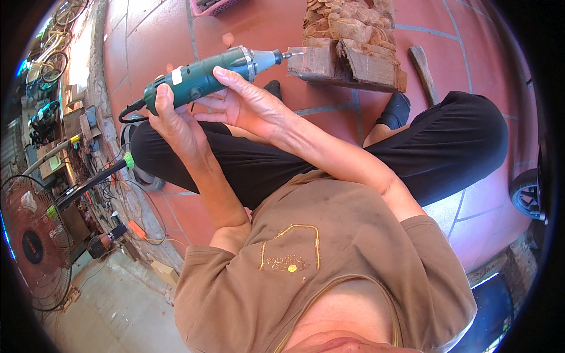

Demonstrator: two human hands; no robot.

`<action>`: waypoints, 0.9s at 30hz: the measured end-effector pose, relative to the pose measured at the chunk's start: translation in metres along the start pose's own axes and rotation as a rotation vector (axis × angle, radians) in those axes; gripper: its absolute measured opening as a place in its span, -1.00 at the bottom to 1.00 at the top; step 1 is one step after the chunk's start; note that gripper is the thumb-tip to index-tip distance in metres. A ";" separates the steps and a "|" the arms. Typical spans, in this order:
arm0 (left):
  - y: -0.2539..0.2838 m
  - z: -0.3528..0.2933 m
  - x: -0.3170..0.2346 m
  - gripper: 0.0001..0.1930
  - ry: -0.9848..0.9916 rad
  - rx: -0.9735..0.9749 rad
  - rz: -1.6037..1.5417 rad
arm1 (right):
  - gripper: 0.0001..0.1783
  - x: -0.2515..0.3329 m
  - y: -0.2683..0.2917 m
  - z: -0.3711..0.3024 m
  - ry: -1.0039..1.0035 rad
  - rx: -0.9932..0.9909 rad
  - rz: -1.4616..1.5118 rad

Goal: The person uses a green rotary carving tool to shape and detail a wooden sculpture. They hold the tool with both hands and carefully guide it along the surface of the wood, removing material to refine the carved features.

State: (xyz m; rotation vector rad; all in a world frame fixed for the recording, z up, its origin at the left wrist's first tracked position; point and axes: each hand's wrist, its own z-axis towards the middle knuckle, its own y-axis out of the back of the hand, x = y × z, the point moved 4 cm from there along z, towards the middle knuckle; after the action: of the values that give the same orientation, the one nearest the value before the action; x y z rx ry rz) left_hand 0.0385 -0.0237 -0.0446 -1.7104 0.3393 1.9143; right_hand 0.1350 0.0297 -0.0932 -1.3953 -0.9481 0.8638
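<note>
A dark green die grinder with a pale grey nose lies across my two hands, raised above my crossed legs. Its pointed metal bit is aimed right, in front of or close to the squared wooden base of a carved wood piece; whether they touch I cannot tell. My left hand is closed around the rear of the grinder, thumb on the near side, other fingers mostly hidden. My right hand rests its thumb against the grinder's body, palm turned up and fingers stretched out below.
Red tiled floor surrounds my legs. A wooden stick lies right of the carving, and a pink basket sits beyond. At left stand a fan and cluttered tools along a ledge. A wheel is at right.
</note>
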 end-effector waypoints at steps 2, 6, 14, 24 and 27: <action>0.000 0.000 0.001 -0.58 0.010 -0.001 -0.001 | -0.53 0.001 -0.001 0.000 0.007 0.006 -0.001; 0.001 0.001 0.003 -0.59 0.013 0.005 -0.006 | -0.53 0.003 0.000 0.001 -0.001 0.015 -0.005; -0.003 0.000 0.002 -0.59 -0.003 0.000 -0.001 | -0.48 0.004 0.000 0.002 0.006 -0.007 -0.020; 0.001 0.000 -0.002 -0.60 -0.014 0.001 0.011 | -0.50 -0.001 -0.001 0.000 -0.012 0.020 -0.004; 0.004 0.000 0.000 -0.61 0.003 0.000 -0.002 | -0.52 -0.003 -0.004 -0.002 -0.007 0.011 0.026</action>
State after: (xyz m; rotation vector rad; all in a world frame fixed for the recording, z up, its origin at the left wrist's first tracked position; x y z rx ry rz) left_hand 0.0358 -0.0269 -0.0449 -1.7132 0.3384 1.9102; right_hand 0.1358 0.0261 -0.0894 -1.3986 -0.9304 0.8928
